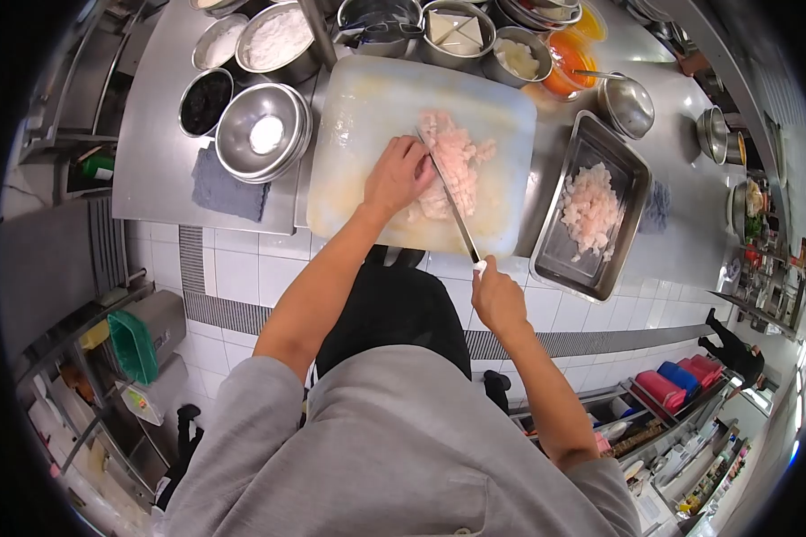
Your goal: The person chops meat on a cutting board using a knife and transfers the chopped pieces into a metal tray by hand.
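Observation:
On the pale cutting board point(358, 116) lies a heap of diced pink-white meat point(457, 166). My right hand point(498, 300) is wrapped round the white handle of a long knife point(452, 201), whose blade reaches diagonally up across the meat. My left hand point(398, 176) rests with bent fingers at the left edge of the meat, close beside the blade; its fingertips are partly hidden. More diced meat point(591, 210) lies in a rectangular metal tray point(553, 242) to the right of the board.
Stacked steel bowls point(251, 125) and a dark folded cloth point(227, 186) are left of the board. Behind it stand containers of white powder point(278, 38), white blocks point(454, 32) and orange liquid point(568, 64). A ladle point(629, 103) lies near the tray. Other people show at both lower sides.

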Tool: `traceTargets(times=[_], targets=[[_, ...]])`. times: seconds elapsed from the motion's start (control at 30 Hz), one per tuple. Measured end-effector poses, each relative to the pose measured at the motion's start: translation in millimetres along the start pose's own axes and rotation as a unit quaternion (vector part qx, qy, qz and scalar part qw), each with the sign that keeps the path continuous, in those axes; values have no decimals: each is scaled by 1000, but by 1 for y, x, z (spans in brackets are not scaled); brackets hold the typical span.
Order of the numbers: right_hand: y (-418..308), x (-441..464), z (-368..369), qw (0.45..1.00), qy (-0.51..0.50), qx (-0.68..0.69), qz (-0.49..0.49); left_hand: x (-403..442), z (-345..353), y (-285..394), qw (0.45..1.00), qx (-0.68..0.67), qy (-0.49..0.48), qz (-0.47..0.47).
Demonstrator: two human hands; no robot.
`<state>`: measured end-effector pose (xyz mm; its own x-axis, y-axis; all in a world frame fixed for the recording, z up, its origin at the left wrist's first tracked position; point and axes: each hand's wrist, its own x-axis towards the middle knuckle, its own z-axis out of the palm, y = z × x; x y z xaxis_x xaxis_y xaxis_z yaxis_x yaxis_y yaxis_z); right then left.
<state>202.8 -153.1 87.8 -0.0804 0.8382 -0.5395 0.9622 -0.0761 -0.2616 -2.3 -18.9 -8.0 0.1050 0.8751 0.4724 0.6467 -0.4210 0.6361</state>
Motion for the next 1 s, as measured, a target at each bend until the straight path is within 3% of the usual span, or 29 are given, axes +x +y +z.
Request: traceTargets(times=[0.07,0.2,0.33,0.4,0.53,0.6,0.87,0.93,1.0], targets=[[3,7,17,999,-8,5,32,-1,1,0,1000,-6,1,-3],[-16,59,7,993,101,11,-61,-5,-5,-2,995,-74,-17,-65],[-31,32,-36,998,55,-3,-32,-8,-16,-3,988,-116,-3,-97],[-27,-4,-42,999,36,-6,-19,-4,-19,-4,999,-33,0,30],[-21,-21,-30,1000,-8,-11,15,-3,-14,-4,999,-18,-12,31],[-21,8,-4,998,60,29,-17,-7,-13,-4,999,-14,-30,26],[-16,-10,-9,999,-21,-11,36,-5,-11,-6,999,-2,-14,36],[-20,16,14,998,50,21,-7,-8,-9,-4,999,-3,-12,39],[-24,26,11,998,49,31,-11,-7,-10,-5,999,0,-22,31]])
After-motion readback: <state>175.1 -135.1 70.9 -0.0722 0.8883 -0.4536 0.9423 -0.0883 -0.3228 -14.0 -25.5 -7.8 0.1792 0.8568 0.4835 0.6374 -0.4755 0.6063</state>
